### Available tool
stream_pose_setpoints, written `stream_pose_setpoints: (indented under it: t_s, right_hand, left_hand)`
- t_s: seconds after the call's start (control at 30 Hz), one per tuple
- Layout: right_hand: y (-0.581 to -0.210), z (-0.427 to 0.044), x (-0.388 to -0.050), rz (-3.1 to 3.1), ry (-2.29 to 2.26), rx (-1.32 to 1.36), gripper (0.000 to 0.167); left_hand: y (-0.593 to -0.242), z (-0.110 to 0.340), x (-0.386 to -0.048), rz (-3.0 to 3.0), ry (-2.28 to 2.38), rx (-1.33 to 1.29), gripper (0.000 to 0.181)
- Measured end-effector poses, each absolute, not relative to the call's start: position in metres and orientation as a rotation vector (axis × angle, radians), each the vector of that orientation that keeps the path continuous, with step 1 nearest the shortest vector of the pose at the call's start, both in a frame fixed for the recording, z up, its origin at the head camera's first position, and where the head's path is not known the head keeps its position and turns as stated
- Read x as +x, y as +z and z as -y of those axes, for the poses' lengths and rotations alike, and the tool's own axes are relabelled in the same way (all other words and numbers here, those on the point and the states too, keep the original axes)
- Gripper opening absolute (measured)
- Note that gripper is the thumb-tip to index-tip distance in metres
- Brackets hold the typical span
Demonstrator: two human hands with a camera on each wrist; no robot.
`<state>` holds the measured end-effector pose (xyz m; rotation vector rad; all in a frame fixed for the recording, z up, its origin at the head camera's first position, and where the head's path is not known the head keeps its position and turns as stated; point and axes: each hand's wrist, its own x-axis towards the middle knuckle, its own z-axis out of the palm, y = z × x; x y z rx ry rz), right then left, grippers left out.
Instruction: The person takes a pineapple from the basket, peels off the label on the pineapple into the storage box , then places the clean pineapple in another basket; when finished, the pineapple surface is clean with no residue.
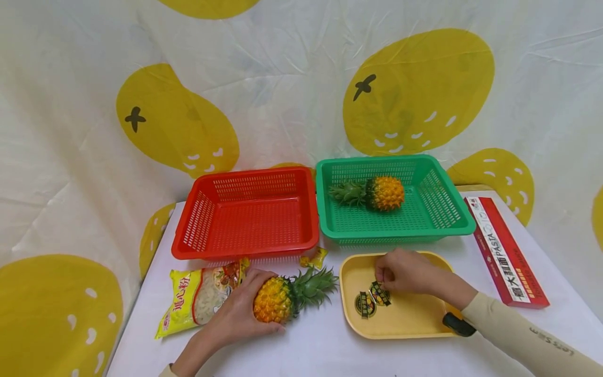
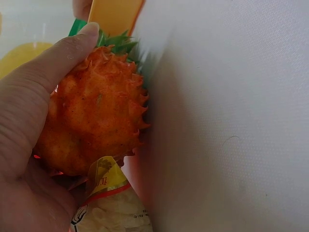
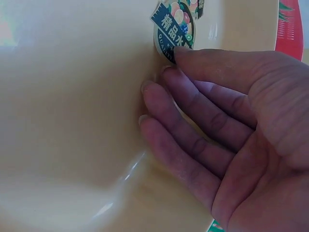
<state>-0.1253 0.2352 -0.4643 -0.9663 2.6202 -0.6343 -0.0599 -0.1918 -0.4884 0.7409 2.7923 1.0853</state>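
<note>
My left hand [image 1: 242,309] grips a small pineapple [image 1: 273,300] lying on the table, thumb on the near side and fingers over the far side. Its leafy crown [image 1: 314,287] points right. In the left wrist view the spiky orange body [image 2: 96,111] fills the grasp. My right hand [image 1: 409,273] is over a yellow tray [image 1: 414,319]. Thumb and forefinger pinch the edge of a round dark fruit sticker [image 3: 171,29], the other fingers curving loosely below. A second, similar sticker [image 1: 364,305] lies just left of it in the tray.
A red basket [image 1: 256,225] stands at the back left. Beside it, a green basket [image 1: 400,233] holds another pineapple [image 1: 387,192]. A noodle bag [image 1: 202,296] lies left, a small yellow packet [image 1: 314,258] between baskets and tray, a red pasta box [image 1: 506,251] right.
</note>
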Motion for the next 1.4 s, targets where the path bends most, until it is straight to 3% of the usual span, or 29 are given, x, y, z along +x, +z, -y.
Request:
stream_pose_setpoints:
  t_s: [0.37,0.73,1.27,1.4]
  right_hand:
    - [-0.461,-0.23,-0.123,-2.704,-0.476,-0.996,0.031]
    - [-0.44,-0.223,-0.127,-2.615,-0.761,-1.117,0.022]
    - [-0.399,-0.166,-0.124,-2.669,-0.94,-1.373,0.014]
    - [-0.392,-0.144,-0.124,-2.634,-0.91,-1.438,0.025]
  left_hand:
    - [-0.489,0.192,-0.06,-2.789,1.096,0.74,0.098]
    - [-0.488,0.191,-0.059,-2.791,1.098,0.756,0.1]
    - [-0.486,0.191,-0.061,-2.775,1.085,0.742,0.098]
    - [-0.485,0.192,-0.062,-2.766,1.075,0.73,0.099]
